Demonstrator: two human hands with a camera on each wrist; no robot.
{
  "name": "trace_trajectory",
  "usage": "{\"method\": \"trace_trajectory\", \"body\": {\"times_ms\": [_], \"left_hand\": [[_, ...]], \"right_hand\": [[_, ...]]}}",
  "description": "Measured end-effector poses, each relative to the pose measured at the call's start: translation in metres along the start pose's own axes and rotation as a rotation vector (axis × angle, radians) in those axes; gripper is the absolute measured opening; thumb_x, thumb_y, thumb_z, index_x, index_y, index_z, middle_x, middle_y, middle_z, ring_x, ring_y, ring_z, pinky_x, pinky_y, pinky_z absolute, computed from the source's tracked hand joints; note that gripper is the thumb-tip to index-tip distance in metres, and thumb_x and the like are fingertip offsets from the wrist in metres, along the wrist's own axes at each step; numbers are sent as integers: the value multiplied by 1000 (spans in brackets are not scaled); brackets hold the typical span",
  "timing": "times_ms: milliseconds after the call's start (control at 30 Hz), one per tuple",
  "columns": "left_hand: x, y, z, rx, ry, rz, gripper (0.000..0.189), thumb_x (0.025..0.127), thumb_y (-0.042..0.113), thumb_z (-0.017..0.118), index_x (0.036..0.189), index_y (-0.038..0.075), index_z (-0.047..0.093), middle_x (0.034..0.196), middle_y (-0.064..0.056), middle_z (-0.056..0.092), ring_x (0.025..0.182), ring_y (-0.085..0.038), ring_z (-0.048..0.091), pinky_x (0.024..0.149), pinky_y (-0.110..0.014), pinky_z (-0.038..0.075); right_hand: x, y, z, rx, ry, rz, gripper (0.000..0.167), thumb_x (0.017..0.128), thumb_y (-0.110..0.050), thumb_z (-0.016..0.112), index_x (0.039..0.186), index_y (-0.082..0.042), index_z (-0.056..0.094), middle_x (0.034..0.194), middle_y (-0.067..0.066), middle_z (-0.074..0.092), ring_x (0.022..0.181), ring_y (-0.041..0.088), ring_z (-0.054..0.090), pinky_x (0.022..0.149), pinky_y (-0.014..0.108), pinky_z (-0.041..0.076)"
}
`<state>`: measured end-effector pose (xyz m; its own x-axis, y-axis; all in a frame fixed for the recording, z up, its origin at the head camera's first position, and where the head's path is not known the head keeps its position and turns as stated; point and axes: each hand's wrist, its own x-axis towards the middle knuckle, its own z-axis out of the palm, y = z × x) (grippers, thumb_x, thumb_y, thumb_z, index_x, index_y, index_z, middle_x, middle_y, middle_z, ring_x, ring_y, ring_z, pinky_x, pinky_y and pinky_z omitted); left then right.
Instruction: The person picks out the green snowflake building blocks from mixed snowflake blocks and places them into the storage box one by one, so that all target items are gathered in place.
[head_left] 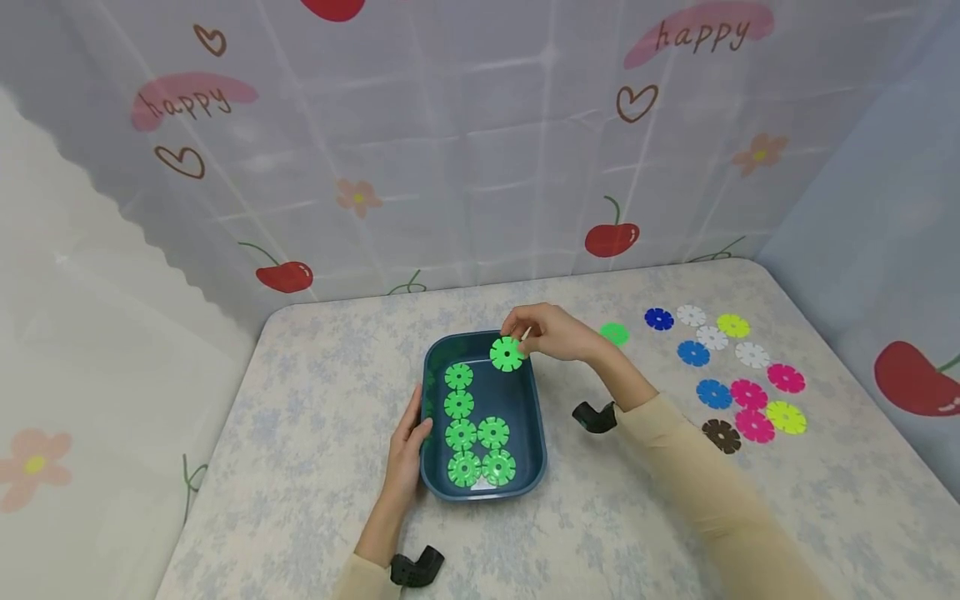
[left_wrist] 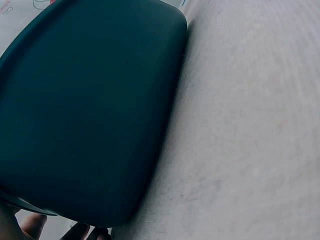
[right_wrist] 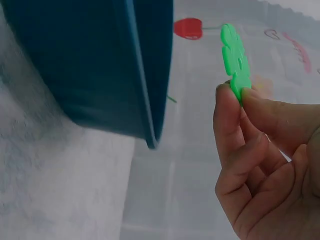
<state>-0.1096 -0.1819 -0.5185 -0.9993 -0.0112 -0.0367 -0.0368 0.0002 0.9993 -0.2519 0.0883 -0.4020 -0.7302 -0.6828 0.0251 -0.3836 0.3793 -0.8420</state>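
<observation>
In the head view my right hand (head_left: 553,332) pinches a green notched disc (head_left: 507,354) between thumb and finger, over the far right corner of a dark blue tray (head_left: 528,454). The right wrist view shows that disc (right_wrist: 235,60) nearly edge-on, beside the tray's wall (right_wrist: 95,65). My left hand (head_left: 405,454) grips the tray's left side, its thumb at the rim. Inside lie several green discs (head_left: 462,435), down the left side and in the near right part. The tray wall (left_wrist: 95,110) fills much of the left wrist view, with only fingertips (left_wrist: 35,225) showing below.
Right of the tray, a green disc (head_left: 614,334) lies on the patterned tabletop (head_left: 330,392). Farther right are several blue, white, yellow, pink and brown discs (head_left: 748,394). A printed curtain (head_left: 480,167) hangs behind the table. Black wrist pieces (head_left: 595,417) show at both wrists.
</observation>
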Motion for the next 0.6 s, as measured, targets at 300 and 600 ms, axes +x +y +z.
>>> {"method": "trace_trajectory", "body": {"times_ms": [300, 600], "left_hand": [[1, 0, 1, -3, 5, 1, 56, 105, 20, 42, 157, 19, 22, 164, 3, 16, 152, -15, 8, 104, -1, 21], [0, 0, 2, -13, -3, 6, 57, 105, 22, 43, 158, 19, 21, 165, 2, 14, 152, -17, 8, 104, -2, 23]], "right_hand": [[25, 1, 22, -14, -187, -27, 20, 91, 8, 58, 109, 1, 65, 94, 14, 64, 75, 19, 60, 69, 41, 54], [41, 14, 37, -67, -291, -1, 21, 94, 6, 53, 112, -1, 64, 87, 10, 60, 70, 36, 55, 56, 26, 43]]}}
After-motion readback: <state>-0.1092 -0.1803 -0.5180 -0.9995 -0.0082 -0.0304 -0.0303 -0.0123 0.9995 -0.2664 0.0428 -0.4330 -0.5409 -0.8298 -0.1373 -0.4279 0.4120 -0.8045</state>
